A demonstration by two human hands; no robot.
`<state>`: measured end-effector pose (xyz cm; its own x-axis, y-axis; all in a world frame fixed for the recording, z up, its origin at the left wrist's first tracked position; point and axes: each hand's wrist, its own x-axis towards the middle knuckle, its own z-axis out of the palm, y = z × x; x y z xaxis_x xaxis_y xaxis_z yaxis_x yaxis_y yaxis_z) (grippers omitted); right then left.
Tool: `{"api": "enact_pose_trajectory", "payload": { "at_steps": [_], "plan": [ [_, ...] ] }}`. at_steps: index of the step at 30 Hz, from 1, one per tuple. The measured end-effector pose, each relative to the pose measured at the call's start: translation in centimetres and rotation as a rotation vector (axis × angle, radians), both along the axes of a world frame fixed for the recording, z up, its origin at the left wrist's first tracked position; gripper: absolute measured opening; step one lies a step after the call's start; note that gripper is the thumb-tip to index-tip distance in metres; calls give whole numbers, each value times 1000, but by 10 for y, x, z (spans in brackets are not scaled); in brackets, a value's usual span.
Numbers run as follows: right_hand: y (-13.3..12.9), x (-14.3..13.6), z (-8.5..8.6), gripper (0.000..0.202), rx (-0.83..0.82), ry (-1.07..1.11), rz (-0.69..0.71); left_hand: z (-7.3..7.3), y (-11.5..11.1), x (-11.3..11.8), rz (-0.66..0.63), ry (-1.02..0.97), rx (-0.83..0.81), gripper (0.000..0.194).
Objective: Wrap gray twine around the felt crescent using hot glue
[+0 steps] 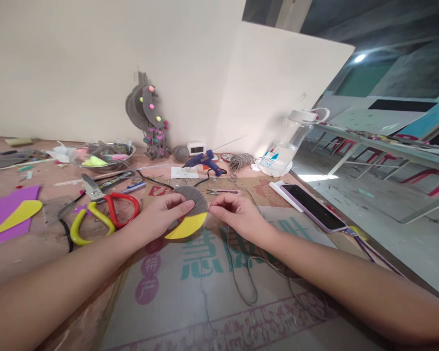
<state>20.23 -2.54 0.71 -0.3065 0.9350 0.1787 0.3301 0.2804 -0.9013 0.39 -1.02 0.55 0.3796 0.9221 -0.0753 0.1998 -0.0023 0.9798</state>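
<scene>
Left grip (165, 212) pinches a yellow piece (189, 227) over a sheet (171, 307) lettered "特产".

Two bare forearms (84, 263) reach forward from the lower corners, converging; the left hand (164, 212) pinches, thumb (184, 208) uppermost, while the right hand (243, 218) curls nearby, fingertips (215, 210) gathered.

Person's two hands at a work table (14, 278). The left hand (173, 212) grips a disc (196, 196), part wrapped in grey yarn, part bare yellow. The right hand (237, 214) has thumb and fingertips drawn together just beside the disc's right edge. Loose yarn (256, 298) loops over a printed sheet (168, 317) beneath. Left: scissors (92, 189), spread open. Behind: glue gun (205, 160). Right: phone (312, 207) and, farther back, a water bottle (282, 148).
</scene>
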Motion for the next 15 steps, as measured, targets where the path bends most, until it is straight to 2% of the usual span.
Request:
{"api": "enact_pose_trajectory", "payload": {
  "at_steps": [7,12,15],
  "plan": [
    [1,-1,1,19,53,-7,-45,3,-2,0,-4,-16,-7,26],
    [-1,1,1,24,33,-45,32,0,0,-1,-14,-70,21,25],
    [-4,-1,2,25,104,-131,49,-1,2,-2,1,-76,83,26]
  ]
}}
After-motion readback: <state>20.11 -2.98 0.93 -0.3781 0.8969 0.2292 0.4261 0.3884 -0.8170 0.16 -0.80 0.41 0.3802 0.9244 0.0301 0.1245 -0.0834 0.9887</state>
